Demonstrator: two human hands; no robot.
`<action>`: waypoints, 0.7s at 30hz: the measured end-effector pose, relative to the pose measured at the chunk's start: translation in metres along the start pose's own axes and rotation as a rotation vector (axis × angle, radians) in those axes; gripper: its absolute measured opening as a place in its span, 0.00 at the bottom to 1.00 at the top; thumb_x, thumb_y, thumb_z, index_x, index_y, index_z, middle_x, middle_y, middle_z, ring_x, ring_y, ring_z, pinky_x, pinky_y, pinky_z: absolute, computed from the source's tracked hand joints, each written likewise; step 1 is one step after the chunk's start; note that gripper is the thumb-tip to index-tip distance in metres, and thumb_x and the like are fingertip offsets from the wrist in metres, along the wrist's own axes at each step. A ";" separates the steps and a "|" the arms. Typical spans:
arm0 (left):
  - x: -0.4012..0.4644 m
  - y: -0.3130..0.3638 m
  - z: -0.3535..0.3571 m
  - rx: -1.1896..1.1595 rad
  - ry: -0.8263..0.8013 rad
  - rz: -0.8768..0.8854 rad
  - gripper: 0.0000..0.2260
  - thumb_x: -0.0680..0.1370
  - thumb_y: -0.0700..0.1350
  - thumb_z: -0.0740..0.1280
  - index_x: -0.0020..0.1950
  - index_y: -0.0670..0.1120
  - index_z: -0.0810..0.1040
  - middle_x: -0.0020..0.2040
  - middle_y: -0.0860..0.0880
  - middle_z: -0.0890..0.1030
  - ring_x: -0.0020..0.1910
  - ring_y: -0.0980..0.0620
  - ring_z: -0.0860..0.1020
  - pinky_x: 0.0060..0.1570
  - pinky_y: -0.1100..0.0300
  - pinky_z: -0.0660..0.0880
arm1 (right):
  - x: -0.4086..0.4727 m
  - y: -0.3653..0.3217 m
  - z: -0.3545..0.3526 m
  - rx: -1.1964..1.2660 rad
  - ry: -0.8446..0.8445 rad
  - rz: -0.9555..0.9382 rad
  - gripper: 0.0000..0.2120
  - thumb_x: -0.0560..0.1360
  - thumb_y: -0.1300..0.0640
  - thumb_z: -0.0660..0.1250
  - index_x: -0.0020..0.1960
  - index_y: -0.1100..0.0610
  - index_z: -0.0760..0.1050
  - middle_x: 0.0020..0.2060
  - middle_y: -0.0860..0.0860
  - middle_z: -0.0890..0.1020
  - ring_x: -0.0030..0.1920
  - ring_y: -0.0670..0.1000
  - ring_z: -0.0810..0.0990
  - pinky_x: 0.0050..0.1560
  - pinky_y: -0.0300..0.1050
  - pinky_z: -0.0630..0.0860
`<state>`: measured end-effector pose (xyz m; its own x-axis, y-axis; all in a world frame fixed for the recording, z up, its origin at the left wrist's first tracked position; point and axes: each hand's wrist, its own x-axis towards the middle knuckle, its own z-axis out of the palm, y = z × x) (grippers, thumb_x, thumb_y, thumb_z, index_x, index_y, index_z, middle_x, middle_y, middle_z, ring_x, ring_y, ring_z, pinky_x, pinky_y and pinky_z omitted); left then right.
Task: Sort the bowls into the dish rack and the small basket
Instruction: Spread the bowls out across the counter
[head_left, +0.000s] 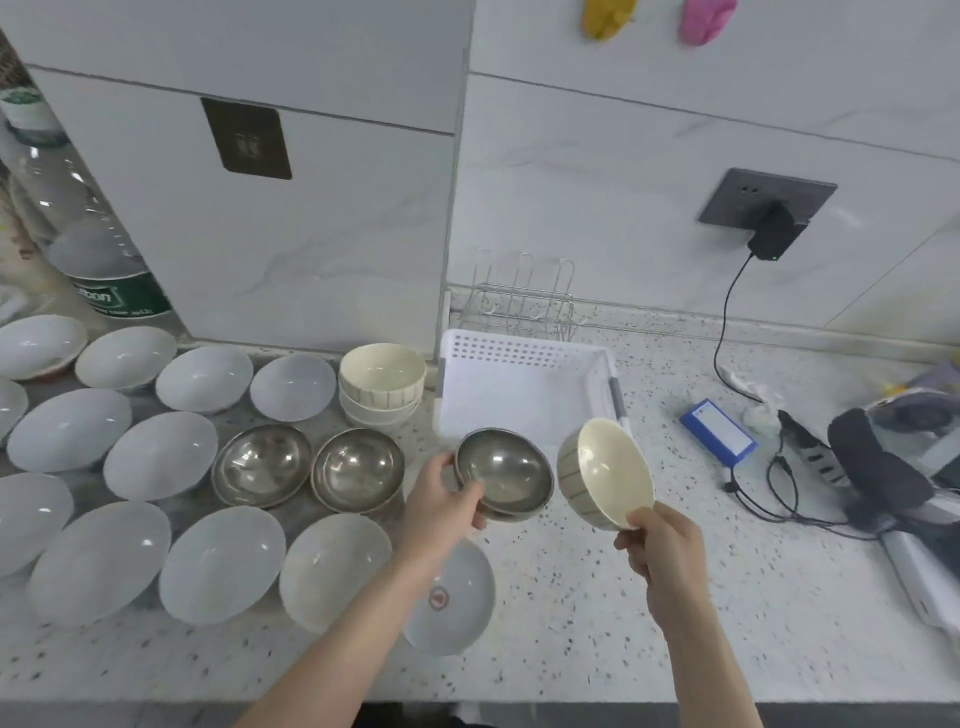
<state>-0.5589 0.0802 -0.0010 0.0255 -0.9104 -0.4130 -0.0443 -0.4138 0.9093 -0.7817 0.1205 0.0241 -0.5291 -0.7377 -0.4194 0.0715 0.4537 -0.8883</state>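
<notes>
While both hands are raised above the speckled surface (597, 597), two bowls are held in the head view just short of the small basket (524, 384). The steel bowl (504, 475) is pinched at its 9 o'clock rim by the left hand (444, 501), thumb inside; a second steel rim appears nested beneath it, though this cannot be confirmed. The cream striped bowl (605, 475), tilted toward the camera, is gripped at its 5 o'clock rim by the right hand (662, 545). The steel is judged light, stiff and slippery; the cream bowl is judged heavier and breakable, so a rim pinch with fingers under the wall is advised. The wire dish rack (524, 299) stands at 12 o'clock behind the basket, its base hidden by the basket wall. White bowls (161, 457) at 9 o'clock are partly cut off at the frame edge, and one is half covered by the left forearm.
</notes>
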 end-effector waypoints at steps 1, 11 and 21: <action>-0.001 -0.004 0.010 0.045 -0.010 -0.004 0.14 0.76 0.46 0.68 0.60 0.56 0.70 0.36 0.50 0.84 0.30 0.56 0.82 0.28 0.65 0.71 | 0.001 0.005 -0.008 -0.005 0.002 0.004 0.08 0.72 0.69 0.59 0.38 0.65 0.76 0.21 0.57 0.74 0.20 0.47 0.60 0.21 0.37 0.57; 0.000 -0.024 0.061 0.261 -0.051 -0.006 0.20 0.78 0.44 0.65 0.66 0.53 0.61 0.41 0.49 0.83 0.32 0.58 0.83 0.28 0.68 0.72 | 0.009 0.038 -0.047 0.003 -0.019 0.052 0.10 0.73 0.70 0.58 0.35 0.66 0.73 0.20 0.56 0.74 0.19 0.46 0.61 0.21 0.37 0.58; 0.013 -0.031 0.075 0.362 -0.025 -0.032 0.18 0.81 0.44 0.62 0.68 0.52 0.60 0.43 0.51 0.83 0.34 0.58 0.84 0.31 0.64 0.74 | 0.020 0.048 -0.060 -0.051 -0.056 0.071 0.10 0.73 0.70 0.59 0.35 0.66 0.73 0.21 0.57 0.75 0.19 0.45 0.61 0.20 0.36 0.59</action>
<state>-0.6318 0.0812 -0.0385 0.0087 -0.8951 -0.4458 -0.3948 -0.4127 0.8209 -0.8399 0.1575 -0.0155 -0.4760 -0.7286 -0.4924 0.0635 0.5300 -0.8456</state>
